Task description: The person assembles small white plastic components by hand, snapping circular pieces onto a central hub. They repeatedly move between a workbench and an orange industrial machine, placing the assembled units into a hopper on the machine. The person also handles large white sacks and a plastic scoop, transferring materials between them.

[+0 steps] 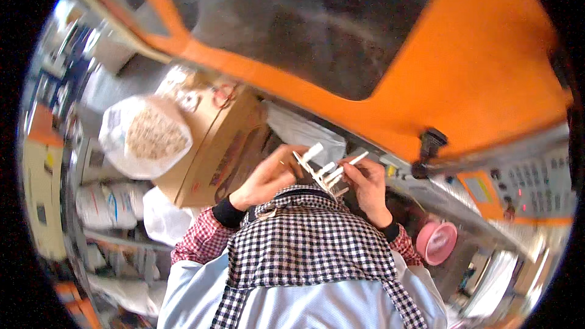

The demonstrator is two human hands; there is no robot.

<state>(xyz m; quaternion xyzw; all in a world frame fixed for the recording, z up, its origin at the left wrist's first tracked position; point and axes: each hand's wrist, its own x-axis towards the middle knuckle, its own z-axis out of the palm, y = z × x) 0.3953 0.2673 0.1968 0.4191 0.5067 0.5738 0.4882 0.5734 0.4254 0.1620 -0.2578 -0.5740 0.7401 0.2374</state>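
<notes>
A white branched plastic moulding [318, 175], with several thin bars and short stubs, is held out in front of my checked apron [304, 231]. My right hand [368, 187] pinches its right side between thumb and fingers. My left hand [269, 175] is curled at the left end of the moulding, its fingertips partly hidden behind it. Dark cuffs and red checked sleeves cover both wrists.
An orange machine [475, 55] with a dark window fills the far side; its control panel [524, 186] is at right. To the left are a cardboard box [210, 152], red-handled scissors [223, 95] and a clear bag of pale bits [146, 137]. A pink tub [436, 244] stands at right.
</notes>
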